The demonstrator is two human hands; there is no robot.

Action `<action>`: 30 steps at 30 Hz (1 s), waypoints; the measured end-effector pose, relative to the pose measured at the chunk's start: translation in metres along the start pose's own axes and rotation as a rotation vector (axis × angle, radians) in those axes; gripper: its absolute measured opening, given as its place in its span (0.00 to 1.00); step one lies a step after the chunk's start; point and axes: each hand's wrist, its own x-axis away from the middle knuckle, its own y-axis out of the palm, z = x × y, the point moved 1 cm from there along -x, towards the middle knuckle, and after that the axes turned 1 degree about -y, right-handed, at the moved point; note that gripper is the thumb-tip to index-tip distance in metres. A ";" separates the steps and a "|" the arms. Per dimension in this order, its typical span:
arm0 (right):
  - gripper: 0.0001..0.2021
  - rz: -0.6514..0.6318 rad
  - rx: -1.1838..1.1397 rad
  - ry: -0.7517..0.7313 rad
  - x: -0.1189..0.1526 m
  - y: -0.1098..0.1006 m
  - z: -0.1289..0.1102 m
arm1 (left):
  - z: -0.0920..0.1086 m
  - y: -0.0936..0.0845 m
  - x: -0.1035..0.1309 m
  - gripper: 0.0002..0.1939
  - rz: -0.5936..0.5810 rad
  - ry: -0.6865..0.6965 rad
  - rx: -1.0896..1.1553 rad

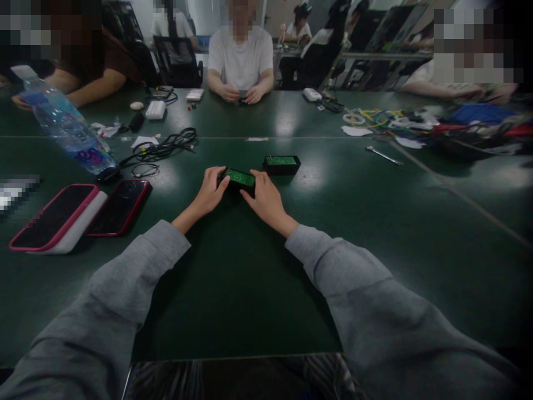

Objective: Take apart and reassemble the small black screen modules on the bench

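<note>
Left grip and right grip: clamped on opposite ends of one box, frame centre; black shell, green board uppermost. Near right grip: second box, similar. Centre left: cables, clear bottle, pink-rimmed phone, red-rimmed phone. Centre right: wrench. Upper right: wire heap. Worktop: dark green.

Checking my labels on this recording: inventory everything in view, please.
Held case: 1, black and green, centre
Second case: 1, black and green, just beyond
Phones: 2, pink-rimmed and red-rimmed, left
Bottle: 1, clear, left
Wrench: 1, silver, right
Cables: several, black, left
Jumble: 1, multicoloured, far right
Blocks: at least 2, white, far side
Table: 1, green, below
People: several, mostly white-shirted, beyond
Left hand: 1, grey-sleeved, on held case
Right hand: 1, grey-sleeved, likewise
</note>
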 end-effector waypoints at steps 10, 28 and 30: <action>0.25 0.004 0.061 0.055 0.000 -0.001 -0.002 | 0.006 -0.005 0.002 0.26 -0.024 -0.010 -0.015; 0.26 -0.108 -0.067 -0.166 0.001 -0.005 -0.011 | 0.008 -0.006 -0.002 0.28 -0.004 -0.047 0.022; 0.27 -0.130 -0.077 -0.192 0.001 -0.008 -0.014 | 0.010 -0.007 -0.002 0.29 -0.010 -0.057 0.030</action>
